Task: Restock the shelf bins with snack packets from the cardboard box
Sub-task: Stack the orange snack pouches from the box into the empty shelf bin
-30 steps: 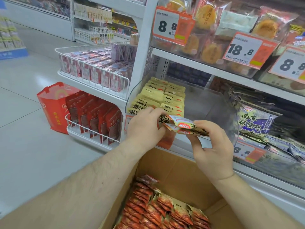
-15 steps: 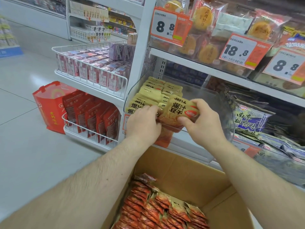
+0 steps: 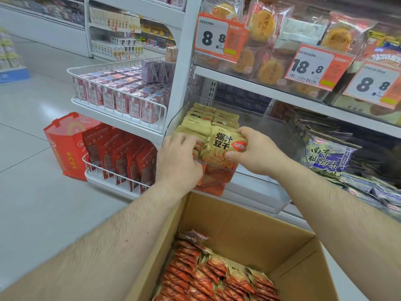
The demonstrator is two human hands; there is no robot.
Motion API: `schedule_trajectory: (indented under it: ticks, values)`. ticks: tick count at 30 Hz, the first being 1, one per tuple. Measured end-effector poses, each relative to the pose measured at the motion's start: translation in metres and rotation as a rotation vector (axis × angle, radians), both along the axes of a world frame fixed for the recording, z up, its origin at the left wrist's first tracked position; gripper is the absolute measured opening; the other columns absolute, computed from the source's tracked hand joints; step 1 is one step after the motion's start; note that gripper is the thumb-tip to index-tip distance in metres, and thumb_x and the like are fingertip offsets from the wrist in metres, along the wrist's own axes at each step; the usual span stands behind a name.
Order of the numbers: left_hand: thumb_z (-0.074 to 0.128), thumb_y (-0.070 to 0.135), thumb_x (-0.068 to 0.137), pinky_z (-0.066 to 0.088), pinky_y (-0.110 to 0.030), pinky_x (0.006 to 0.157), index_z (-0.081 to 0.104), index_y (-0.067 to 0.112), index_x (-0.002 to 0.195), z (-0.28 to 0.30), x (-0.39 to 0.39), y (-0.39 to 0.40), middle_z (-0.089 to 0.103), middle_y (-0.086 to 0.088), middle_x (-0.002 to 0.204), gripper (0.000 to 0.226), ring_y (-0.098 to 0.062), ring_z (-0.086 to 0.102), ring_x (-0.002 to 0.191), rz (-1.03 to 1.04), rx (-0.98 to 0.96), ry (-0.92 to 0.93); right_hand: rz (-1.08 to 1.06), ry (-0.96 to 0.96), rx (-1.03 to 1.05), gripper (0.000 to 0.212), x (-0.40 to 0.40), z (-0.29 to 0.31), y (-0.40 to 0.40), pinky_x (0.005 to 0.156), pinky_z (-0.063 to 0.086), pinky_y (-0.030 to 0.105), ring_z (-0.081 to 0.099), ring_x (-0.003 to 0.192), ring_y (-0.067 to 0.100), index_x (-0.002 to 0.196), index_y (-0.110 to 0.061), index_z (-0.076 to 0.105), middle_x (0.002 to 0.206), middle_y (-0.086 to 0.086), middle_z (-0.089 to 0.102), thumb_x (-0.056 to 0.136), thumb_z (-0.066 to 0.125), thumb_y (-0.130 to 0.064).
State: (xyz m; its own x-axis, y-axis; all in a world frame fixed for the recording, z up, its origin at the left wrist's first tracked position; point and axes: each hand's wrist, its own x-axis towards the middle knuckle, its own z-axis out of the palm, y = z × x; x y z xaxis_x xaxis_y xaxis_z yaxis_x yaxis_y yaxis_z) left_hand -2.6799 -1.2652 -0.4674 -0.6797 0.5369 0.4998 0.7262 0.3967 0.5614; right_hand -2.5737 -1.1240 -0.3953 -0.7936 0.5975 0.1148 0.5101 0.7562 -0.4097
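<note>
R hand (image 3: pixel 256 152) grips yellow packet (image 3: pixel 223 146) at clear bin (image 3: pixel 260 192); L hand (image 3: pixel 180 157) holds row.

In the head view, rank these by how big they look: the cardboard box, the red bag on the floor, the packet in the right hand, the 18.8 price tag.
1. Cardboard box, partly cut off and nearest the camera
2. Red bag
3. 18.8 price tag and packet: look alike, not ranked; right hand hides part of the packet.

Glossy packets (image 3: pixel 225 146) (foil-like), matt cardboard box (image 3: pixel 249 227).
</note>
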Motion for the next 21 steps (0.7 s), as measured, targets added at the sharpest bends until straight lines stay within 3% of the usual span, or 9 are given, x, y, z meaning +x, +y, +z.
schedule_trajectory:
  ticks: [4,7,9,11,15,21]
  values:
    - [0.061,0.003,0.076,0.030,-0.032,0.096,0.062,0.022,0.125,-0.001,-0.002,0.000,0.056,0.003,0.126,0.053,-0.023,0.038,0.123,-0.028,0.013,0.016,0.039,0.085,0.195,0.059,0.004,-0.003,0.000,0.096,0.046,0.033,0.052,0.104,0.016,0.133,-0.027,0.055,0.113,-0.007,0.044,0.080,0.078,-0.037]
    - [0.060,0.004,0.076,0.028,-0.030,0.097,0.058,0.023,0.129,0.002,-0.004,-0.001,0.054,0.005,0.131,0.056,-0.019,0.036,0.126,-0.026,0.007,-0.015,0.098,0.194,0.310,0.026,0.007,-0.004,0.000,0.101,0.041,0.043,0.055,0.103,0.020,0.105,-0.021,0.067,0.102,-0.010,0.052,0.083,0.076,-0.032]
    - [0.059,0.005,0.077,0.026,-0.030,0.099,0.054,0.024,0.134,0.003,-0.005,0.000,0.052,0.006,0.135,0.059,-0.017,0.033,0.129,-0.038,-0.013,-0.036,0.101,0.255,0.303,0.009,0.007,0.000,0.001,0.103,0.038,0.046,0.056,0.103,0.019,0.089,-0.022,0.064,0.096,-0.009,0.059,0.087,0.071,-0.027]
    - [0.060,0.007,0.078,0.025,-0.031,0.102,0.050,0.025,0.137,0.005,-0.004,0.001,0.049,0.008,0.139,0.063,-0.015,0.030,0.132,-0.059,-0.043,-0.054,0.075,0.312,0.258,0.009,0.006,0.003,0.002,0.100,0.039,0.043,0.054,0.100,0.017,0.085,-0.024,0.059,0.093,-0.010,0.061,0.091,0.065,-0.024]
    - [0.059,0.007,0.079,0.022,-0.036,0.109,0.043,0.026,0.143,0.006,-0.001,0.001,0.045,0.009,0.144,0.069,-0.013,0.023,0.139,-0.091,-0.083,-0.082,0.012,0.415,0.051,0.019,0.002,0.005,0.006,0.065,0.040,0.020,0.048,0.068,0.003,0.079,-0.026,0.050,0.075,-0.011,0.057,0.097,0.057,-0.023]
    - [0.058,0.004,0.080,0.016,-0.040,0.113,0.036,0.028,0.146,0.006,-0.001,0.000,0.040,0.012,0.148,0.074,-0.012,0.017,0.143,-0.125,-0.106,-0.091,0.054,0.266,-0.019,0.014,0.001,0.007,0.018,0.070,0.040,0.032,0.049,0.074,0.012,0.085,-0.021,0.052,0.078,-0.006,0.058,0.099,0.053,-0.023]
